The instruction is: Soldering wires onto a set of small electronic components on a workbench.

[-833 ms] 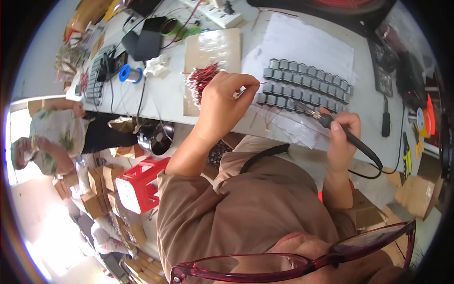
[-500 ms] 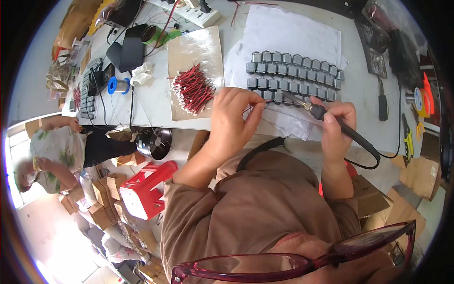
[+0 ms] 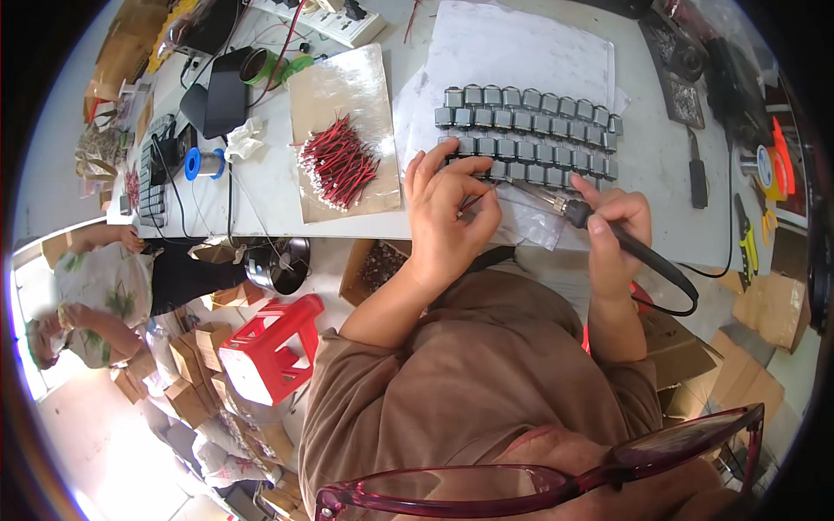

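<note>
My right hand [image 3: 621, 221] is wrapped round the handle of a soldering iron [image 3: 645, 253], whose metal tip points left at the front row of small grey metal blocks [image 3: 540, 152]. Thumb and forefinger of my left hand [image 3: 447, 204] are pinched on a thin wire, largely hidden by the fingers. The other left fingers spread over the left end of the front row. Several curved rows of these blocks lie on white paper [image 3: 521, 52]. Left of them, a heap of short red wires with white ends [image 3: 340, 165] rests on a tan board [image 3: 343, 82].
A blue solder spool [image 3: 205, 163], a black device [image 3: 228, 91] and a power strip [image 3: 343, 26] stand left and back. Pliers with yellow handles [image 3: 747, 243] and a black-handled tool [image 3: 698, 181] lie right. A red stool [image 3: 274, 347] and a co-worker [image 3: 104, 282] are left.
My left hand has shifted slightly right, its outer fingers now lifted and spread over the blocks. The iron's tip has come closer to the pinching fingers. The whole view has shifted a little.
</note>
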The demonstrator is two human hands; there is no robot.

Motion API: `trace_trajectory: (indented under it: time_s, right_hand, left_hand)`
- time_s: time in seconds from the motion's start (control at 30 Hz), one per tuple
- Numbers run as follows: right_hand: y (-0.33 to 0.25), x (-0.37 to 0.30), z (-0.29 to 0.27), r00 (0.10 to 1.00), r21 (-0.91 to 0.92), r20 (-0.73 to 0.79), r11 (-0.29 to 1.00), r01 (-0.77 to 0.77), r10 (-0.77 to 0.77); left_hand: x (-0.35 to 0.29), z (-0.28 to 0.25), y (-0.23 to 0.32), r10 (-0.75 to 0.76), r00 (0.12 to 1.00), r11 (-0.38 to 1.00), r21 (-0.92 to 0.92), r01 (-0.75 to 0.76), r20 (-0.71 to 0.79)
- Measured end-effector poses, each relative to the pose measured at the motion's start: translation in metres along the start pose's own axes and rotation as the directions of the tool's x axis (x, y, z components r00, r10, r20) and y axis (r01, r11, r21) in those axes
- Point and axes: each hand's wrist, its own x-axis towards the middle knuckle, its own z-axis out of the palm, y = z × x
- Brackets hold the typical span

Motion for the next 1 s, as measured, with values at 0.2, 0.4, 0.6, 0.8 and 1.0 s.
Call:
trace_trajectory:
  time_s: [0.2,0.4,0.6,0.8,1.0]
  right_hand:
    - [0.0004,-0.0002,0.0011,1.000,0.002,-0.004,1.000,0.011,-0.011]
    - [0.0018,-0.0016,-0.0002,1.000,-0.014,0.006,1.000,0.004,-0.004]
    - [0.0016,-0.0027,0.0002,1.000,-0.033,0.024,0.999,0.009,-0.008]
    - [0.0004,-0.0001,0.0003,1.000,0.027,-0.027,1.000,0.006,-0.005]
    - [-0.0034,0.0051,0.0011,1.000,0.038,-0.013,0.999,-0.003,0.003]
  left_hand:
    - [-0.0003,0.0019,-0.0015,0.012,1.000,1.000,0.011,-0.012,-0.008]
    - [-0.0010,0.0025,-0.0013,0.020,1.000,0.999,0.031,-0.020,-0.009]
    - [-0.0020,0.0044,-0.0018,0.042,0.999,0.997,0.058,-0.041,-0.016]
    - [-0.0022,0.0053,-0.0009,0.057,0.998,0.995,0.080,-0.055,-0.028]
    - [-0.0021,0.0055,-0.0006,0.055,0.998,0.995,0.080,-0.053,-0.028]
